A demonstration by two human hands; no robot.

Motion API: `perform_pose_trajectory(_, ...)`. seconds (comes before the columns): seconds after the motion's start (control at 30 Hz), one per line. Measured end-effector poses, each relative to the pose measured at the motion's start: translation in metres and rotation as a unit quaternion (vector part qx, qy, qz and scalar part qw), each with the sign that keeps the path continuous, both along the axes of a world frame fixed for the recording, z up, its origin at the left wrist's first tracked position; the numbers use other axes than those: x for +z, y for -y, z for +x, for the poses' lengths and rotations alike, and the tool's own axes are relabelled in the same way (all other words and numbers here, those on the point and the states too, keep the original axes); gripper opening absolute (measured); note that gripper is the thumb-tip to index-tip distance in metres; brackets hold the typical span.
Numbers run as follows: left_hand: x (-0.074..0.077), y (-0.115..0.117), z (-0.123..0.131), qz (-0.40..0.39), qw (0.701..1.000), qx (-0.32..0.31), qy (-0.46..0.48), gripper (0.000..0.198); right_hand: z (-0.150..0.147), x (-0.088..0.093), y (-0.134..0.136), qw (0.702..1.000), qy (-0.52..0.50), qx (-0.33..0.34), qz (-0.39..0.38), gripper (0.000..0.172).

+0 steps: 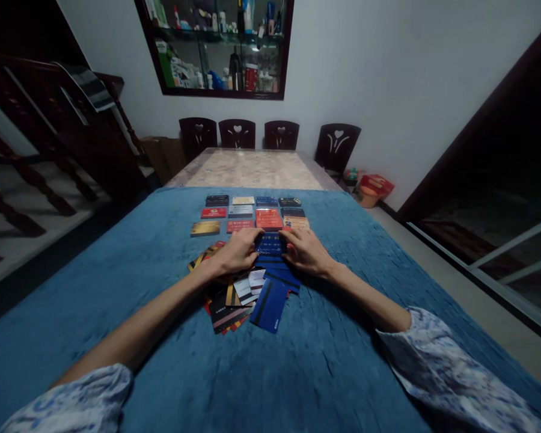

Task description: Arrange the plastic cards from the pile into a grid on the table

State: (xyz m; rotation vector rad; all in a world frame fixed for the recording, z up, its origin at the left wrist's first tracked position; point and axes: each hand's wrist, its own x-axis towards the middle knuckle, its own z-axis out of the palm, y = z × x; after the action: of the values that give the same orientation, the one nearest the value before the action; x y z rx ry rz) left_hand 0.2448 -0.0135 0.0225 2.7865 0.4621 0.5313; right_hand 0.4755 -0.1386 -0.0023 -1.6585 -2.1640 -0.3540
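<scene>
Between my two hands is a dark blue card (270,243), perhaps with others under it. My left hand (238,249) grips its left edge with curled fingers, and my right hand (309,251) grips the right edge. Just below lies a loose heap of cards: a blue card (269,305) with a dark stripe, a black card (228,314), white cards (247,285) and gold ones. Beyond my hands, cards sit in rows, among them a red-orange card (268,218), a gold card (205,228) and a pale card (240,211). My hands hide part of the nearest row.
A blue cloth (162,367) covers the near part of the table; a patterned tabletop (252,167) shows beyond it. Several dark chairs (237,133) stand at the far end. A glass-shelved cabinet (223,93) is set in the wall. Wooden railings (40,174) run along the left.
</scene>
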Motion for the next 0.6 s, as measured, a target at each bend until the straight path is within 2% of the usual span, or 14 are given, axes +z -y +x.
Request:
perform_pose_trajectory(0.37, 0.001, -0.002, 0.0, 0.015, 1.0, -0.005, -0.006, 0.053, 0.0, 0.014, 0.0, 0.999, 0.036, -0.018, -0.029, 0.057)
perform_pose_trajectory(0.6, 0.014, 0.003, 0.002, 0.034, 0.999, 0.011, -0.025, 0.044, 0.002, 0.024, -0.002, 0.997, 0.053, -0.014, -0.051, 0.057)
